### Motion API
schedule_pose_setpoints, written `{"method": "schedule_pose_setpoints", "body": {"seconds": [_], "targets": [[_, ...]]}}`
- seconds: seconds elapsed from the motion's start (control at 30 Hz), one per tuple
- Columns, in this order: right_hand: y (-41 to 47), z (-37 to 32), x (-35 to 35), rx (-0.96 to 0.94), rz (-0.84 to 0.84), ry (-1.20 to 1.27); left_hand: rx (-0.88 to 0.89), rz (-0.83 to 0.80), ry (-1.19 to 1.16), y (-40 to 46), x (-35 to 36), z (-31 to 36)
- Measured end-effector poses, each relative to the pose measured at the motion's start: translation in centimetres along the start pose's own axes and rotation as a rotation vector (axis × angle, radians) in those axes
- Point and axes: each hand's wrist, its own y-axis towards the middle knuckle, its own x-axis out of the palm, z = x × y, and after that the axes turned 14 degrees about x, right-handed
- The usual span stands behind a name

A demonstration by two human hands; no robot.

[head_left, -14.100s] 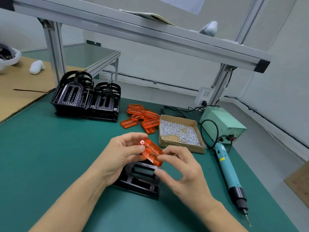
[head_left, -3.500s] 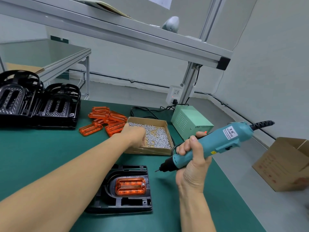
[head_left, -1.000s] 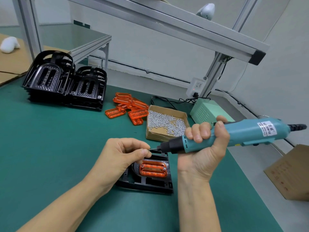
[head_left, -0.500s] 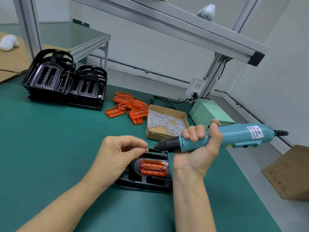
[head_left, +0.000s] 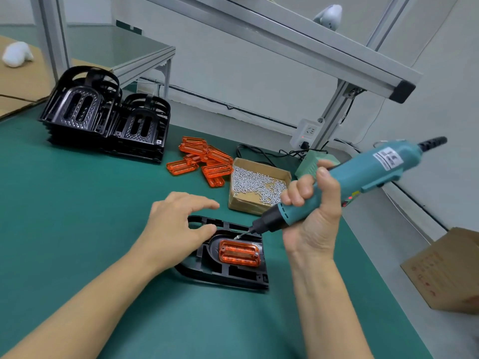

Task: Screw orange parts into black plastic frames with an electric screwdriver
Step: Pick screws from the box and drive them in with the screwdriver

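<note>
Our right hand [head_left: 312,211] grips the screwdriver [head_left: 344,182], tilted so its screw-tipped bit nears the orange part [head_left: 239,253] seated in the frame [head_left: 225,265] on the desk [head_left: 77,203]; our left hand [head_left: 176,226] rests open-fingered on the frame, probably steadying it.

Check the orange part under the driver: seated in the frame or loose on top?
Seated. The orange part lies flat inside the black frame's recess, and a screw head shows at its right end.

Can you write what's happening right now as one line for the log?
right hand: grips electric screwdriver | tip: above orange part | left hand: open, on black frame
</note>
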Motion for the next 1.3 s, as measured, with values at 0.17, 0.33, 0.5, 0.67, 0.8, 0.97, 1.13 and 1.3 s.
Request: {"method": "schedule_pose_setpoints", "body": {"seconds": [0.17,0.33,0.5,0.67,0.8,0.97,1.13,1.3], "targets": [[0.3,0.9,0.6,0.061,-0.052,-0.125,0.002,-0.139,0.108,0.0,0.5,-0.5],[0.4,2.0,1.1,0.096,-0.075,-0.186,-0.009,-0.178,0.092,-0.1,1.0,-0.9],[0.6,2.7,1.2,0.116,-0.098,-0.25,0.014,-0.187,0.1,0.0,1.2,-1.2],[0.5,2.9,1.4,0.125,-0.136,-0.29,0.03,-0.181,0.103,0.1,1.4,-1.4],[0.5,3.1,1.7,0.134,-0.151,-0.311,0.031,-0.175,0.094,0.0,1.5,-1.6],[0.6,3.3,2.0,0.109,-0.215,-0.421,0.026,-0.174,0.076,0.1,1.6,-1.8],[0.5,3.3,2.0,0.112,-0.323,-0.457,0.008,-0.175,0.057,0.1,1.7,-1.8],[0.1,4.0,1.5,0.197,-0.22,-0.291,0.01,-0.19,0.064,0.1,1.8,-1.8]]}}
